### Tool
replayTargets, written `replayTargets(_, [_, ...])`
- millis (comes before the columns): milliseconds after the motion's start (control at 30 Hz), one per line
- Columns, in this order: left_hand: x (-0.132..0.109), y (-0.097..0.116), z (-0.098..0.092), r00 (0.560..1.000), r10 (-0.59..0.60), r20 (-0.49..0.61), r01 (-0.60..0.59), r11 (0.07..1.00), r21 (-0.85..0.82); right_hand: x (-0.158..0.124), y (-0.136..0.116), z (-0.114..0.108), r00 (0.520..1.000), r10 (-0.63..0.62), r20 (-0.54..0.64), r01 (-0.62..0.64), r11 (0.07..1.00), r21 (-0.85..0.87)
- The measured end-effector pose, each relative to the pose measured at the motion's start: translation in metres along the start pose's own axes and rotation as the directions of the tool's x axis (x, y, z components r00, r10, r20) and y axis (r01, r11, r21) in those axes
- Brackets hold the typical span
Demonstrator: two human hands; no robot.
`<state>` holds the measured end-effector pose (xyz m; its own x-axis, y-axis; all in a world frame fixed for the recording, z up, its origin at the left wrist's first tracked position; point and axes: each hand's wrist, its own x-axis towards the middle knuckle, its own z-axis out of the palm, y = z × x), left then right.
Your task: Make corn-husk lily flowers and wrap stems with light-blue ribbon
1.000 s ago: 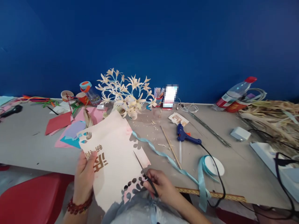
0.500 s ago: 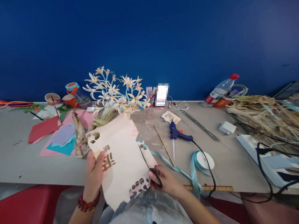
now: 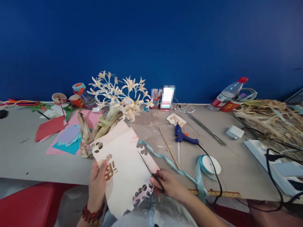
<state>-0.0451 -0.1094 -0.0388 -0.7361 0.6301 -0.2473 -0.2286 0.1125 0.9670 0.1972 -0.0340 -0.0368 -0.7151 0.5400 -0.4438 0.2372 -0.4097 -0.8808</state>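
A pale sheet of card (image 3: 125,157) with brown printed characters and leaf-shaped patterns is held up over the table's near edge. My left hand (image 3: 97,179), with a red bead bracelet at the wrist, grips its left side, thumb on top. In my right hand (image 3: 165,183) are black-handled scissors (image 3: 159,182). Their blades lie along the card's right side, where a strip is partly separated from the main piece. Beyond the card stand cream flowers (image 3: 129,94) on light blue stems, with dried husks (image 3: 107,124) beside them.
A blue glue gun (image 3: 183,135) lies right of centre, its cord running past a ribbon roll (image 3: 209,164). A wooden stick (image 3: 169,148) and wires (image 3: 205,129) lie nearby. Coloured paper (image 3: 50,128) is at left. At right are a power strip (image 3: 262,160), a bottle (image 3: 227,94) and dried husks.
The scissors stay at the card's right side while the card tilts slightly and its gap there looks a little changed. The whole view has shifted a bit, moving the table things rightward.
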Motion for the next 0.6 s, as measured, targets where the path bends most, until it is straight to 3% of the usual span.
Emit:
replayTargets(200, [0.014,0.002,0.030,0.986,-0.037,0.161,0.034,0.999,0.024,-0.016,0.022,-0.004,0.972,0.000,-0.236,0.003,1.000,0.010])
replayTargets(367, [0.017,0.007,0.062,0.924,-0.049,0.380,0.046,0.999,0.016,-0.026,0.027,-0.017,0.944,-0.014,-0.328,0.020,1.000,0.013])
replayTargets(467, [0.017,0.011,0.074,0.907,-0.004,0.420,-0.005,1.000,0.021,-0.027,0.023,-0.022,0.905,-0.085,-0.418,0.097,0.995,0.008])
replayTargets(600, [0.023,0.013,0.081,0.886,-0.022,0.463,0.018,1.000,0.013,-0.027,0.020,-0.023,0.909,-0.039,-0.415,0.072,0.995,0.065])
